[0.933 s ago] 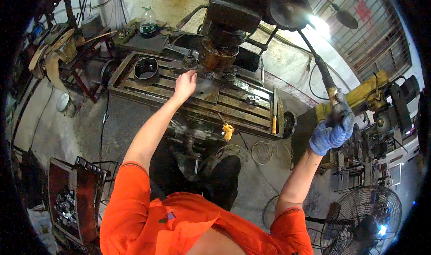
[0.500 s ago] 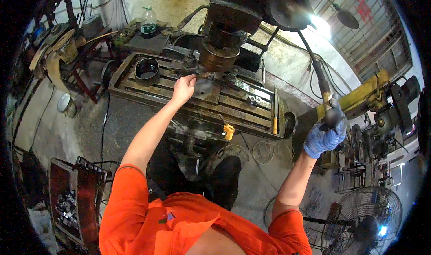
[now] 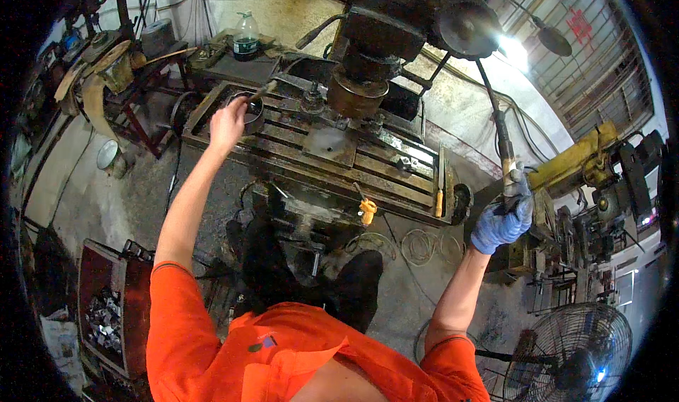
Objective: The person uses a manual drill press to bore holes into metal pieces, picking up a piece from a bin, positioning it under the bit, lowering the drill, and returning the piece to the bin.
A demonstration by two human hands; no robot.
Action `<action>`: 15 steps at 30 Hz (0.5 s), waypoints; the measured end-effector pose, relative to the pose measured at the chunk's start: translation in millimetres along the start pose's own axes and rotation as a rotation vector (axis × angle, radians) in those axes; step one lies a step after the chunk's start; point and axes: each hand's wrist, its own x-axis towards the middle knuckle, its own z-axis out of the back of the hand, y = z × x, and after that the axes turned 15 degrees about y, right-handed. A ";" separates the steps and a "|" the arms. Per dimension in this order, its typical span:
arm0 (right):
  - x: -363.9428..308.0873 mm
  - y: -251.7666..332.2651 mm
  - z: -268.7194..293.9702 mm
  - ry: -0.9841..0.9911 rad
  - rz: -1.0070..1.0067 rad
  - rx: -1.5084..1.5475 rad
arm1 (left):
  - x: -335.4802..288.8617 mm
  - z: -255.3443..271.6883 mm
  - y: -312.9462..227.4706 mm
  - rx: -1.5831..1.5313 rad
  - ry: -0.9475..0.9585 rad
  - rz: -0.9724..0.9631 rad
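Left hand (image 3: 228, 124): bare, stretched out to the far left end of the milling machine's slotted table (image 3: 382, 169); its grip is pinched on a thin brush-like tool (image 3: 260, 92) whose tip I cannot make out.
Round dark bowl (image 3: 250, 110): sits on the left end of the slotted table, just beside the left hand, touching or nearly so (the hand covers part of its rim).
Right hand (image 3: 503, 214): in a blue glove, its grip wrapped tight around the lower end of the long feed lever (image 3: 499, 130), off the right end of the table.
Feed lever: slants up from the gloved hand toward the machine's head (image 3: 371, 48).
Spindle (image 3: 357, 94): a round, rusty nose hanging above the middle of the table, apart from both hands.
Table's near edge: an orange-handled tool (image 3: 367, 210) hangs at the middle, and a yellow-handled file (image 3: 440, 190) lies toward the right end.
Bottle (image 3: 245, 37): clear with dark liquid, upright on the bench behind the table's left end.
Floor: a red bin of metal parts (image 3: 106, 310) at the lower left, a pedestal fan (image 3: 576, 349) at the lower right.
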 end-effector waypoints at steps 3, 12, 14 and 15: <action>-6.3 -3.1 1.2 -0.015 -0.056 0.015 | 2.6 9.6 16.4 0.278 0.005 0.016; -4.3 -2.1 0.8 -0.003 -0.033 -0.041 | -15.4 1.3 30.0 0.484 0.323 -0.027; -2.0 -1.6 3.2 0.029 -0.007 -0.033 | -15.8 4.5 33.8 0.485 0.334 -0.033; 1.6 0.7 3.1 0.047 0.008 -0.019 | -16.6 9.5 37.7 0.457 0.307 -0.041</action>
